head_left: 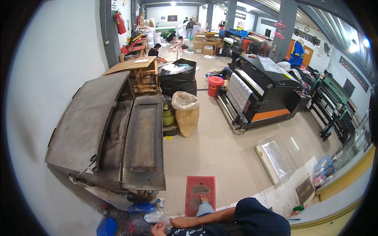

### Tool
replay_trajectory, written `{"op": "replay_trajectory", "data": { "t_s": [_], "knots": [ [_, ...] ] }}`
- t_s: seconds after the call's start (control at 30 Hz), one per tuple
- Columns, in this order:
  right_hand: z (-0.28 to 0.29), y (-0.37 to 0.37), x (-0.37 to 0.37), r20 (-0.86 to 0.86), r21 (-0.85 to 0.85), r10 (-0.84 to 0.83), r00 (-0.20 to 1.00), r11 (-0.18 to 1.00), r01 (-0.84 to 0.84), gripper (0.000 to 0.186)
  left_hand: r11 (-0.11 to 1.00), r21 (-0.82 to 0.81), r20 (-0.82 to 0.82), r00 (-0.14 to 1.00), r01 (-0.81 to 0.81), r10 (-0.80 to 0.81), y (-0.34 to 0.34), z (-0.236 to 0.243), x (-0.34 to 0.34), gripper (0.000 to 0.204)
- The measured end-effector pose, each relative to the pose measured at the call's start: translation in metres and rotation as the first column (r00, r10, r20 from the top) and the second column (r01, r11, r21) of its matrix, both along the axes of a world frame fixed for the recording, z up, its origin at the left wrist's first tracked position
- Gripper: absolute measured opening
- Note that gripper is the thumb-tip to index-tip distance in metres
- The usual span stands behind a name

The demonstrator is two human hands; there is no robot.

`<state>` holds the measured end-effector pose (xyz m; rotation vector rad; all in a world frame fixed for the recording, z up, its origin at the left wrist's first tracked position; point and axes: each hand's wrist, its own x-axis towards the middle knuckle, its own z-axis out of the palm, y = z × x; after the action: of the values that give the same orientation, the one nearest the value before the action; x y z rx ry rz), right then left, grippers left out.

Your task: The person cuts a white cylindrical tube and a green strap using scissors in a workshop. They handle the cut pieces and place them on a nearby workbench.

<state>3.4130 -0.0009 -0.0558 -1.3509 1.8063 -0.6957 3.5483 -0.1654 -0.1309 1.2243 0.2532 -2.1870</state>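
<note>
Hands rest low: the right hand lies flat and loose on the lap, the left hand curls near one blue bag, its grip unclear. One red mat lies under one bare foot.

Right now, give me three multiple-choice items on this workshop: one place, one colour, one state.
1. Where is the red bucket? A on the floor beside the black printer; B on a wooden crate; C on a shelf.
2. What colour is the floor mat under the bare foot? A blue; B red; C green.
3. How does the tan sack stand? A upright and open; B tipped over; C tied shut.
Answers: 1 A, it stands on the tiles at the printer's end. 2 B, it is plainly red. 3 A, its white liner gapes at the top.
</note>
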Motion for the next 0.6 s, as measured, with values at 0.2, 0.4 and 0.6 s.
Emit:
{"op": "replay_trajectory", "data": {
  "t_s": [0.2,0.4,0.6],
  "knots": [
    [0.015,0.014,-0.055,0.232,0.072,-0.419,0.878,0.907,0.414,0.053,0.998,-0.05,0.03,0.998,-0.045,0.046,-0.003,0.01,0.006,0.013],
    [0.028,-0.015,-0.019,-0.266,-0.368,-0.083,0.96,0.93,-0.022,0.047,0.994,-0.065,0.063,0.994,-0.082,0.086,0.001,0.017,0.012,0.013],
    [0.061,-0.033,0.031,-0.626,0.043,0.374,0.684,0.893,-0.449,0.083,0.988,-0.086,0.059,0.99,-0.125,0.13,0.003,0.016,0.025,0.014]
  ]
}}
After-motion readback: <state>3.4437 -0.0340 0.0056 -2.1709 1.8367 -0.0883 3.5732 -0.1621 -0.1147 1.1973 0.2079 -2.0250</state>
